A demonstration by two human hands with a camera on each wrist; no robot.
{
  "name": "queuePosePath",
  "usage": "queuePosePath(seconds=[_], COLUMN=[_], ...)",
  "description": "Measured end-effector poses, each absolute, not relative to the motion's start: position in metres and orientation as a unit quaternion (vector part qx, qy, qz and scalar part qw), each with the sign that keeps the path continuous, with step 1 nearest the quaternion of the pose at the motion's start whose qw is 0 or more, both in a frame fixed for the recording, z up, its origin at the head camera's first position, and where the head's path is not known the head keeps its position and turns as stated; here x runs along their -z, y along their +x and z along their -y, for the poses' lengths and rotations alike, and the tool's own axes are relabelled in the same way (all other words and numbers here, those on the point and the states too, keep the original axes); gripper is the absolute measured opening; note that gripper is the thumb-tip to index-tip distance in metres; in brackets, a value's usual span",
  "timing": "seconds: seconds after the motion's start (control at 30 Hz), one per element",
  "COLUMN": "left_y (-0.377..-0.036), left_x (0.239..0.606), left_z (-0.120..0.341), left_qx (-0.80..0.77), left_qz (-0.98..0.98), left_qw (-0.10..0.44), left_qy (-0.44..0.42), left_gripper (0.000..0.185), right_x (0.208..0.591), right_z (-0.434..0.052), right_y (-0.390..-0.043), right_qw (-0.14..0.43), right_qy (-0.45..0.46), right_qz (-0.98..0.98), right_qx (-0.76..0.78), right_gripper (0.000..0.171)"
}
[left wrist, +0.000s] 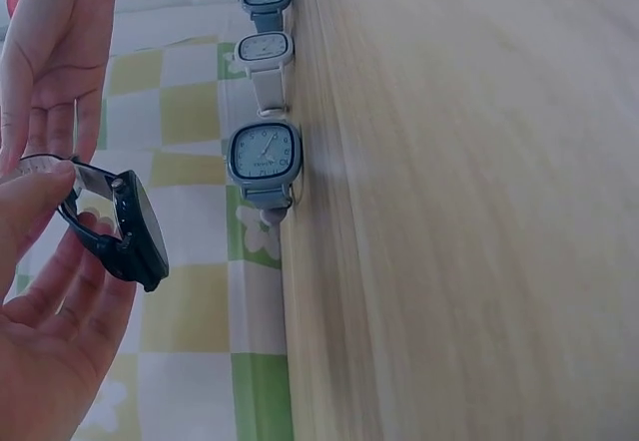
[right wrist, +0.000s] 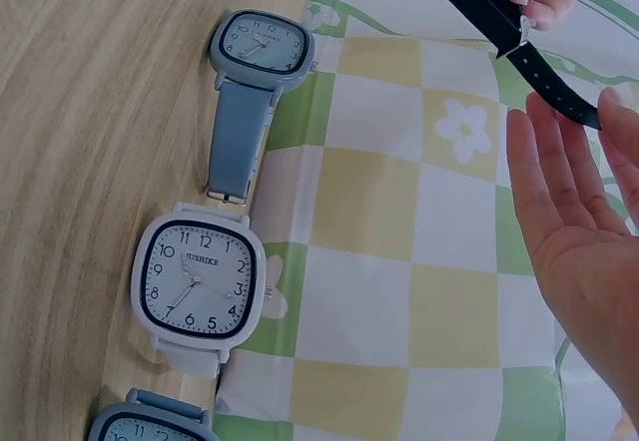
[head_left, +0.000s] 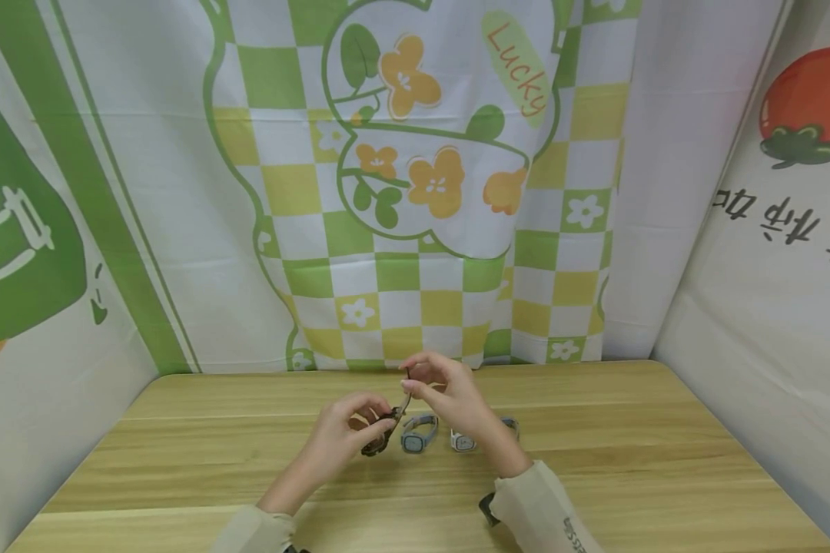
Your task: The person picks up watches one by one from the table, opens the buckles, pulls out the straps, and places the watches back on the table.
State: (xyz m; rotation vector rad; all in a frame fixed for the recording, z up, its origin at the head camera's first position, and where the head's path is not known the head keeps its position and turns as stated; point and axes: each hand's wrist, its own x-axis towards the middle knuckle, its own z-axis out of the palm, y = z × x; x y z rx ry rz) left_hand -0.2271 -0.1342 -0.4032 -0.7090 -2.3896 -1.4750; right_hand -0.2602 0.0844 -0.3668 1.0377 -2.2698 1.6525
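A black wristwatch (head_left: pixel 379 439) is held up over the table between both hands. My left hand (head_left: pixel 342 430) grips it near its case, thumb on one side and fingers on the other. Between thumb and fingertips, my right hand (head_left: pixel 449 392) pinches the free end of the strap (right wrist: pixel 549 87), drawn up and away from the case. The strap passes through a metal buckle (right wrist: pixel 523 30) in the right wrist view. From the side, the left wrist view shows the thick round case (left wrist: pixel 142 231).
Three square-faced watches stand in a row on the wooden table (head_left: pixel 214 461): a blue-grey one (head_left: pixel 413 442), a white one (right wrist: pixel 195 281) and another blue-grey one (right wrist: pixel 150 427), partly behind the right forearm in the head view. A checked curtain (head_left: pixel 401 284) hangs behind the table.
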Motion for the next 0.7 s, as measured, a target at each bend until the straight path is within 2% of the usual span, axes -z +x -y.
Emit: queuePosePath(seconds=[0.7], left_y=[-0.2318], left_x=[0.3996], left_z=[0.1360], left_qx=[0.492], left_qz=[0.824], left_qw=[0.069], left_qy=[-0.272], left_gripper=[0.017], right_x=[0.3687], right_z=[-0.0864], right_y=[-0.2634], right_qw=[0.066], right_qy=[0.336], right_qz=[0.742], right_qx=[-0.577], right_gripper=[0.022])
